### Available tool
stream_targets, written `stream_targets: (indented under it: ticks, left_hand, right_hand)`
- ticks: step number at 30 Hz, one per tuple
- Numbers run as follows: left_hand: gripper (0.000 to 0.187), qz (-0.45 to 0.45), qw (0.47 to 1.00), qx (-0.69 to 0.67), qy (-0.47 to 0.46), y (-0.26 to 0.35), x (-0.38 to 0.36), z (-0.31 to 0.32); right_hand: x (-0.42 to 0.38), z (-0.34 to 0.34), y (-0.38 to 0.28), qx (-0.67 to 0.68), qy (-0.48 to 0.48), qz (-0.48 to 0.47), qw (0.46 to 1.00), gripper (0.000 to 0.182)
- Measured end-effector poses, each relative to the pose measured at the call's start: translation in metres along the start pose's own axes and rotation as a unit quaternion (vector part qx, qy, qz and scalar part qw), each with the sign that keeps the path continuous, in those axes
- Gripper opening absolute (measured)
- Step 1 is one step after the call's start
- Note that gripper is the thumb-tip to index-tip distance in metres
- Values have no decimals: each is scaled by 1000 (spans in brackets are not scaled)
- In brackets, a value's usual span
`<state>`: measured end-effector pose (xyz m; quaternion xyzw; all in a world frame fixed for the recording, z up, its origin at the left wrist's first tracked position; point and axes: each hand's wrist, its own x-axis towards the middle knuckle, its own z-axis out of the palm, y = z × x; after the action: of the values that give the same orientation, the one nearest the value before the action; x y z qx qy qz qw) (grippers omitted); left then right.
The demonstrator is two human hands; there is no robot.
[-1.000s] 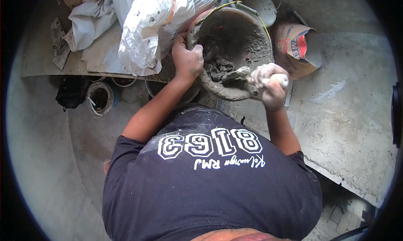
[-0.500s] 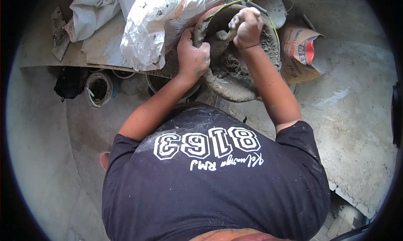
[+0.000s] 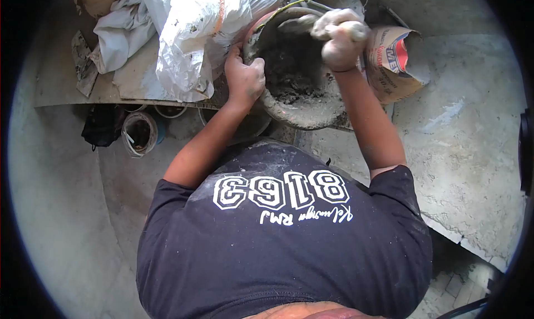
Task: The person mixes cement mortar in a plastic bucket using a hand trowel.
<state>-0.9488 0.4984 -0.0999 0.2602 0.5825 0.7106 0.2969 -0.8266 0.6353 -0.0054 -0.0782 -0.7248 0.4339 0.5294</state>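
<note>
My left hand [image 3: 245, 79] is closed on the left rim of a round, mortar-crusted tub [image 3: 303, 119], its thumb on the inner side. Above the tub's right side, my right hand [image 3: 342, 41] is in a fist, smeared by motion and coated with grey mortar. It grips what looks like a trowel [image 3: 298, 23], whose grey blade reaches left over the tub; its handle is mostly hidden in my fingers. Wet grey mortar [image 3: 292, 77] lies inside the tub, lumpy toward the near side. A yellow-green cord or twig [image 3: 289, 6] lies across the far rim.
White plastic sacks [image 3: 192, 41] lie left of the tub. A torn paper cement bag [image 3: 392, 69] stands close on its right. Below the board edge at left are a dirty white bucket [image 3: 139, 134] and a black bag [image 3: 103, 124]. Concrete surface [image 3: 461, 141] extends right.
My right hand has moved up and right with the trowel, from inside the tub to above its right rim. My left hand stays on the rim. The whole view has shifted slightly.
</note>
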Motion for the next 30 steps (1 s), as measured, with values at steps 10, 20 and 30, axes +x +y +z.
stream_targets:
  ticks: [10, 20, 30]
  left_hand:
    - [42, -8, 997, -46, 56, 7, -4, 8]
    - [29, -10, 998, -17, 66, 7, -6, 6]
    - [28, 8, 999, -12, 51, 0, -3, 5]
  right_hand:
    - [-37, -12, 9, 134, -206, 242, 939, 21]
    - [-68, -50, -85, -5, -322, 153, 934, 25]
    - [-81, -56, -80, -26, -206, 241, 948, 19]
